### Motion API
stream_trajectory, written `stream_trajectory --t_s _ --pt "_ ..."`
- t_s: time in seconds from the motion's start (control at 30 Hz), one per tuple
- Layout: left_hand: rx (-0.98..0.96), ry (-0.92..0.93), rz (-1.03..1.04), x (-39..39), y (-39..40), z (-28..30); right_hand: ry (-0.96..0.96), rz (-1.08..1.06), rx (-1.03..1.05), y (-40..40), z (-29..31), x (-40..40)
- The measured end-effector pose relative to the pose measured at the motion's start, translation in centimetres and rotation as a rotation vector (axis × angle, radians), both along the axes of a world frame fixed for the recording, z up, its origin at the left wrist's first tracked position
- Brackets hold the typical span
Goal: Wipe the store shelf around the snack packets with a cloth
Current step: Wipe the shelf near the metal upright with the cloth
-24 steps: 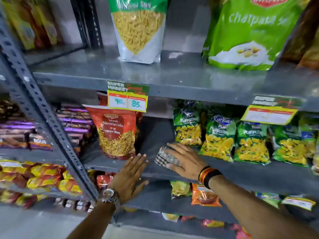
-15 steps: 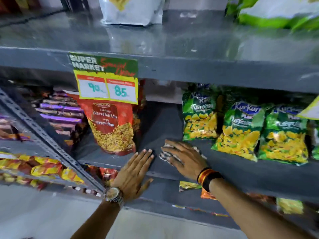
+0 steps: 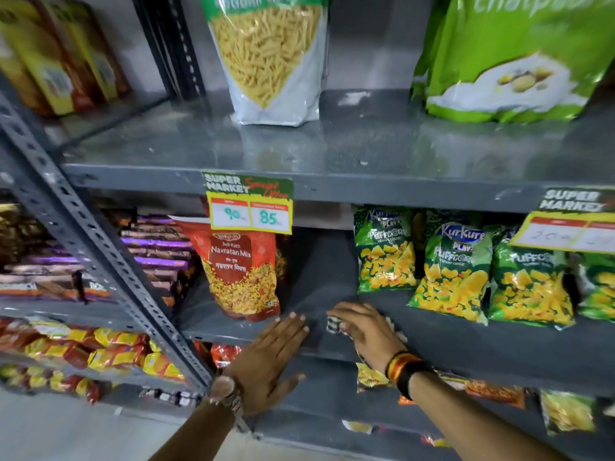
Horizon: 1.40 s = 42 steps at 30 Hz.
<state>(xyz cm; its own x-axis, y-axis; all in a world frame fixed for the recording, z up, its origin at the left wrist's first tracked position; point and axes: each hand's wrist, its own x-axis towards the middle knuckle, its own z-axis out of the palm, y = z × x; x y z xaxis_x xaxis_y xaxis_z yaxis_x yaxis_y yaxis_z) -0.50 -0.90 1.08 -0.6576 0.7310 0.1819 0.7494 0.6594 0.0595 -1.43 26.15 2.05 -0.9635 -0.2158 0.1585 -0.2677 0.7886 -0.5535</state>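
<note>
My right hand (image 3: 369,331) presses a checked cloth (image 3: 334,326) flat on the grey middle shelf (image 3: 466,341), in the gap between a red Navratan Mix packet (image 3: 241,271) and green Kurkure Puffcorn packets (image 3: 449,277). Most of the cloth is hidden under the palm. My left hand (image 3: 269,361) lies flat with fingers spread on the shelf's front edge, just left of the cloth and below the red packet. It holds nothing.
A yellow price tag (image 3: 249,206) hangs over the red packet; another tag (image 3: 569,224) is at the right. The upper shelf (image 3: 366,151) carries a sev bag (image 3: 269,58) and a green bag (image 3: 512,58). A slotted upright (image 3: 100,257) stands left, with biscuit packs (image 3: 156,247) behind.
The view has tilted back up to show more of the upper shelf. My right hand and the cloth stay in the gap, shifted slightly; my left hand stays on the shelf edge.
</note>
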Motion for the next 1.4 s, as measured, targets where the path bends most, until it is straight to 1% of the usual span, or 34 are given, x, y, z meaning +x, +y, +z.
stream_trajectory --t_s 0.07,0.17,0.27,0.33,0.4,0.47,0.5,0.6,0.67,0.73,0.87,1.07,1.13,1.23,1.4 --pt "0.105 0.024 -0.057 1.3 -1.9 3.1 0.032 -0.004 -0.095 -0.7 2.8 1.9" --pt "0.217 0.163 -0.115 2.5 -5.9 9.6 0.153 0.053 -0.228 -3.8 9.7 5.3" --pt "0.262 0.335 -0.098 2.1 -10.5 17.0 0.286 0.171 -0.244 -7.5 17.8 7.9" --pt "0.276 0.481 -0.038 0.8 -13.2 22.0 0.400 0.269 -0.237 -10.0 23.2 8.4" --pt "0.279 0.606 0.035 -1.0 -15.4 27.0 0.439 0.322 -0.298 -12.6 28.2 7.5" --pt "0.284 0.716 0.088 -3.0 -16.9 31.4 0.386 0.356 -0.431 -14.9 32.7 5.5" --pt "0.276 0.758 0.108 -4.0 -17.5 33.4 0.373 0.367 -0.457 -16.0 34.8 4.4" --pt "0.163 0.860 0.159 -6.6 -18.7 38.2 0.421 0.365 -0.397 -19.0 40.1 0.3" --pt "0.099 0.916 0.180 -8.0 -19.5 40.6 0.446 0.333 -0.315 -20.7 42.4 -2.8" --pt "0.079 0.953 0.217 -9.4 -20.3 41.9 0.461 0.262 -0.262 -22.3 43.8 -5.8" --pt "0.081 1.015 0.269 -12.0 -21.4 41.2 0.442 0.216 -0.286 -25.3 44.5 -11.7" --pt "0.169 1.089 0.220 -13.2 -21.7 40.5 0.443 0.159 -0.208 -28.6 43.8 -19.8" --pt "0.174 1.101 0.205 -13.4 -21.8 40.4 0.399 0.135 -0.179 -29.0 43.1 -22.5" --pt "0.182 1.117 0.199 -13.6 -21.7 40.4 0.352 0.046 -0.068 -29.0 41.3 -26.8" --pt "0.186 1.139 0.183 -14.0 -21.7 40.4 0.182 -0.038 0.036 -27.1 38.2 -31.8"
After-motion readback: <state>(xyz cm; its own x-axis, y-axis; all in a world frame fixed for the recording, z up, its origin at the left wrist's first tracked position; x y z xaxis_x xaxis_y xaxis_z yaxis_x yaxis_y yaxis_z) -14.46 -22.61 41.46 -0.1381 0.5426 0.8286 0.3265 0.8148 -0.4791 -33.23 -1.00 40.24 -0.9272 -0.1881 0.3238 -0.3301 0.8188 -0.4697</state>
